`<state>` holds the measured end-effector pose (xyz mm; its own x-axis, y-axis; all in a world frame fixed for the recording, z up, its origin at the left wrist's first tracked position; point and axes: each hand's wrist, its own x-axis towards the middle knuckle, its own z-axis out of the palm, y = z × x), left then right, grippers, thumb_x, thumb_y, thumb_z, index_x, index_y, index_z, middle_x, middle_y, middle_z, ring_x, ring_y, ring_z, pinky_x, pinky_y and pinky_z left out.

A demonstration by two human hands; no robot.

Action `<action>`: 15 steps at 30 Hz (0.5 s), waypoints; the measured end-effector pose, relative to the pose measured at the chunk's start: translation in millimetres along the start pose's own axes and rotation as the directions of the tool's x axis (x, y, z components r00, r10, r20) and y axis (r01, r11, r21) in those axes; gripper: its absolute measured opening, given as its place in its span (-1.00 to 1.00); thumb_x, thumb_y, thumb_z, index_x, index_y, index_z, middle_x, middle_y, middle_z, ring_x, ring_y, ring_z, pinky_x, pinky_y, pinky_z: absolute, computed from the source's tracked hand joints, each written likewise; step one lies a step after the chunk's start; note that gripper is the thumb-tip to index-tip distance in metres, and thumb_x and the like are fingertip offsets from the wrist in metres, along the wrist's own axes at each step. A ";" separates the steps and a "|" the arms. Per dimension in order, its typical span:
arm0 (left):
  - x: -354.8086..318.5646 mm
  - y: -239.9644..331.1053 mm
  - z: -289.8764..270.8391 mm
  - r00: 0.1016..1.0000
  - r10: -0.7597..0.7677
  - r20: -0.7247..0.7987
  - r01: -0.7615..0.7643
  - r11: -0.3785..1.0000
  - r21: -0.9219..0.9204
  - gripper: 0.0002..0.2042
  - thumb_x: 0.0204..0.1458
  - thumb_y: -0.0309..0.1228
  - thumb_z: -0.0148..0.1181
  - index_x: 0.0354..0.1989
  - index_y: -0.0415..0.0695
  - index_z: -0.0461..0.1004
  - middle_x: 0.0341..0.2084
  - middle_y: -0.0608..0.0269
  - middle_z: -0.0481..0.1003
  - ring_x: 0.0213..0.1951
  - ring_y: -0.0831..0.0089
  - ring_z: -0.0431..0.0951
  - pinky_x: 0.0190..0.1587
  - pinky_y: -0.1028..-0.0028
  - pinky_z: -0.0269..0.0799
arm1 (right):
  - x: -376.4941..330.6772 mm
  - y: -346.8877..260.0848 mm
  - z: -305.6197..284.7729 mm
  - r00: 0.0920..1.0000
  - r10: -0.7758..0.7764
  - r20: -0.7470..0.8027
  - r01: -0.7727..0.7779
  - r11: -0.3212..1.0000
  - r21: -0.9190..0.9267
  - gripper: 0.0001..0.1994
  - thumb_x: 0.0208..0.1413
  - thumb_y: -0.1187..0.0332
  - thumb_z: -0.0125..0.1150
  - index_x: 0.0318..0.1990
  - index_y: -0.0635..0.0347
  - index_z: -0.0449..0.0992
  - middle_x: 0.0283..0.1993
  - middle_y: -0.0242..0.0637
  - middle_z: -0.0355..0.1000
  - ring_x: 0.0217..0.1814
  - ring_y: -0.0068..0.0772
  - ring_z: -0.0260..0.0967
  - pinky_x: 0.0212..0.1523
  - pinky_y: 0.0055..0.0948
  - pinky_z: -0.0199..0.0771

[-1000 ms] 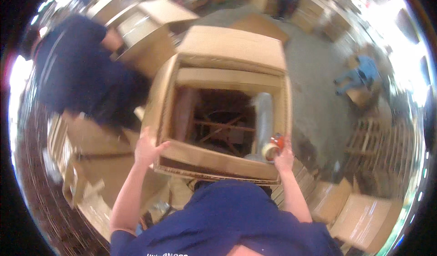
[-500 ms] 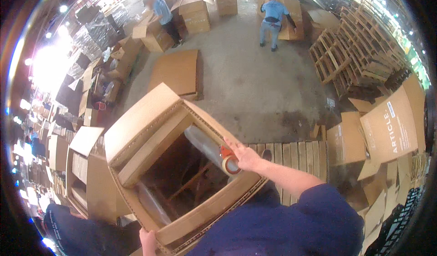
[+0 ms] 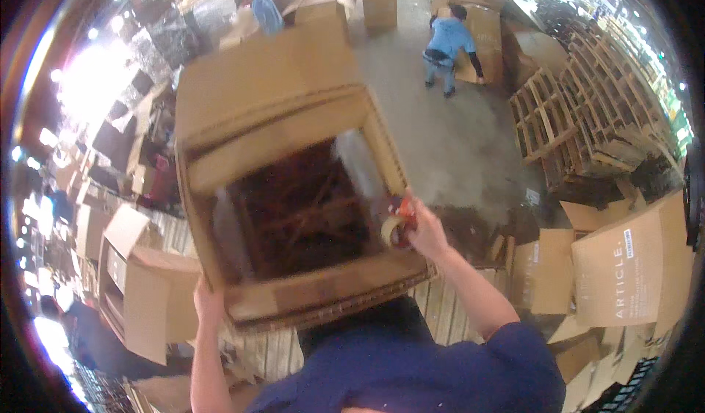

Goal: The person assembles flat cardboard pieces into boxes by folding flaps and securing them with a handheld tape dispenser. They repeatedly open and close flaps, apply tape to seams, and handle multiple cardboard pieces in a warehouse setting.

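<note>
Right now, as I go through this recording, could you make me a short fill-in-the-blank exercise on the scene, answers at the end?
1. The cardboard box has its top ____, so its inside shows.
2. The left hand is at the box's near ____ corner.
3. The red dispenser in the right hand carries a roll of ____.
4. The bending co-worker beyond the box wears a ____ shirt.

Missing words: open; left; tape; blue.

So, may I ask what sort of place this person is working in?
It looks like a warehouse or packing area, though I cannot be sure which. Wooden pallets are piled on the right, large cardboard boxes stand around the floor, and a person in light blue bends beside one.
</note>
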<state>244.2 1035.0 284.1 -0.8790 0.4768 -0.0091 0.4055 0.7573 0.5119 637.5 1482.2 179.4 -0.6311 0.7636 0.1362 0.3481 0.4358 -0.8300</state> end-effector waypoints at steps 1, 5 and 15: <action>37.2 8.8 18.2 0.997 -0.011 0.082 0.003 0.996 0.093 -0.49 0.28 -0.30 0.35 0.38 -0.22 0.59 0.12 -0.21 0.73 0.20 -0.16 0.73 0.26 -0.02 0.60 | 11.0 16.0 -12.3 0.999 0.029 -0.014 -0.029 1.000 0.001 -0.04 0.18 0.70 0.29 0.76 -0.05 0.18 0.39 0.00 0.62 0.40 0.09 0.64 0.35 -0.12 0.66; 184.6 88.7 165.1 0.960 0.158 0.229 -0.140 0.986 -0.094 -0.44 0.15 -0.46 0.37 0.40 -0.10 0.60 0.08 -0.13 0.76 0.18 -0.10 0.75 0.22 0.04 0.63 | 13.5 99.4 -26.5 0.966 0.163 -0.199 -0.191 0.974 -0.126 -0.19 0.23 0.67 0.26 0.67 0.08 0.31 0.36 0.04 0.64 0.34 0.08 0.67 0.32 -0.12 0.64; 397.9 131.1 642.0 0.743 0.274 0.611 -0.453 0.878 0.157 -0.47 0.37 -0.17 0.26 0.43 -0.18 0.58 0.22 -0.11 0.71 0.31 -0.11 0.69 0.32 -0.06 0.62 | -112.9 138.7 88.7 0.677 0.658 -0.330 -0.637 0.748 0.184 -0.37 0.32 0.66 0.16 0.56 0.36 0.34 0.44 -0.09 0.53 0.42 -0.22 0.57 0.47 -0.21 0.55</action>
<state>108.7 1610.5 -203.9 -0.3886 0.8343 -0.3911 0.7933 0.5189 0.3186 695.5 1414.2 1.0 0.0303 0.9609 -0.2753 0.5347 -0.2483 -0.8077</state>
